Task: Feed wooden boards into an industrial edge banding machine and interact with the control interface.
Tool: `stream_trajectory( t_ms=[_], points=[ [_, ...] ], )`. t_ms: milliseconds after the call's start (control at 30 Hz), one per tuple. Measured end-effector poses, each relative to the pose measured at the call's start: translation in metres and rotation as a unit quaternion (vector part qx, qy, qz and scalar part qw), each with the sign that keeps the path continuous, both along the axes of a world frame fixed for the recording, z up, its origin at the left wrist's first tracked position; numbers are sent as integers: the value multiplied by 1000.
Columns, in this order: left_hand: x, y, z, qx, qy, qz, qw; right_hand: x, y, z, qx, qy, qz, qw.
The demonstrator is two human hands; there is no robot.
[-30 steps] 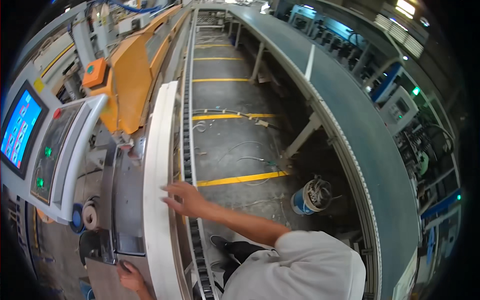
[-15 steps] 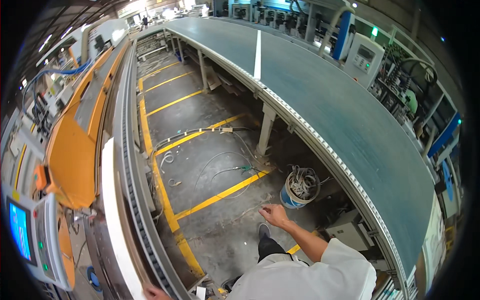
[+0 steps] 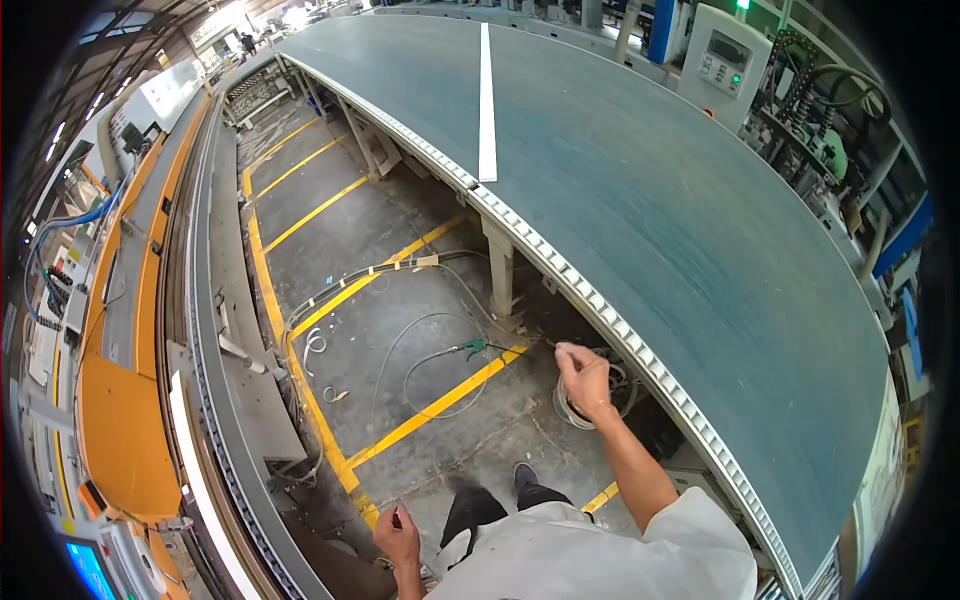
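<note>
My right hand [image 3: 585, 380] is raised in front of the edge of the wide dark green conveyor belt [image 3: 650, 200], fingers curled together. A thin dark cable [image 3: 525, 347] runs from its fingertips left to a green-tipped hose end [image 3: 471, 348] on the floor. Whether the fingers pinch the cable is not fully clear, but they close at its end. Just below this hand stands a round bucket with coiled wire [image 3: 572, 408]. My left hand [image 3: 397, 535] is low by my body, closed around a small dark thing that I cannot identify.
Grey concrete floor with yellow lines [image 3: 440, 400] and loose cables [image 3: 400, 270] lies between two lines. A narrower conveyor with a grey rail [image 3: 215, 330] and orange machine housing [image 3: 125, 430] runs on the left. A belt support leg [image 3: 500, 270] stands ahead. Control cabinets [image 3: 725, 60] sit beyond the belt.
The view has swung from the left machine to the green belt on the right. My right hand left the white rail and rose toward the belt edge. My left hand stayed low.
</note>
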State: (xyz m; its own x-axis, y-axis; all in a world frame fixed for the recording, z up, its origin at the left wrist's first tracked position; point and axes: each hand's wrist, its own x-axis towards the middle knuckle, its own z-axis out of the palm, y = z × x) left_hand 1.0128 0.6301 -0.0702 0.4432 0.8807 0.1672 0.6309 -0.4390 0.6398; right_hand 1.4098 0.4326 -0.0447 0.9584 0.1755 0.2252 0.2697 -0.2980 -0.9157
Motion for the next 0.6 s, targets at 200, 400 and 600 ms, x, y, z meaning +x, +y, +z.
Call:
stream_trajectory(
  t_ms=[200,400,600],
  points=[
    [82,47,-46,-44,12,-64,997,108,16,28,-109,25,-119,987],
    [198,125,-58,-76,-19,-158,984,225,68,8,-178,14,-122,976],
    [256,242,-75,-78,33,-191,978,308,147,-7,-327,120,-101,932]
  ],
)
